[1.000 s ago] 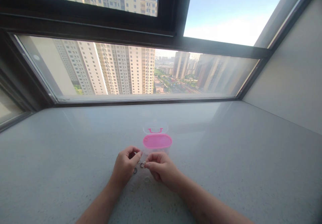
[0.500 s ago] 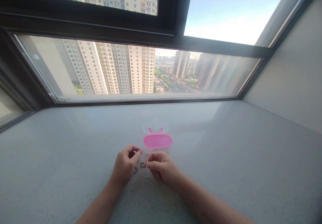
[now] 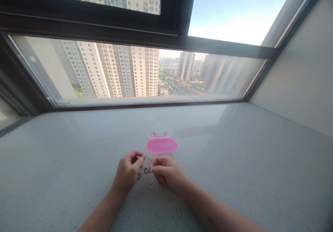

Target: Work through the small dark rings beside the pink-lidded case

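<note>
My right hand [image 3: 168, 172] is closed in a pinch on a small pale ring [image 3: 151, 168], seen nearly edge-on. My left hand [image 3: 128, 169] is at the left, thumb and forefinger drawn together; whatever may be between the tips is too small to make out. Between the hands, a dark ring [image 3: 146, 170] lies on the counter close to the right fingertips. Another dark ring [image 3: 138, 176] rests beside the left hand. Nearer to me lies a clear ring [image 3: 151, 184]. Just beyond both hands stands a clear tub with a pink inner lid [image 3: 161, 145].
Behind the tub lies a clear cover with a pink handle [image 3: 159, 134]. The pale speckled counter [image 3: 234, 162] stretches to a dark-framed window [image 3: 145, 105] at the back. A white wall [image 3: 301, 82] bounds the right side.
The whole view has shifted very slightly to the left. Both hands keep nearly the same pose, and the pale ring stays in my right fingertips.
</note>
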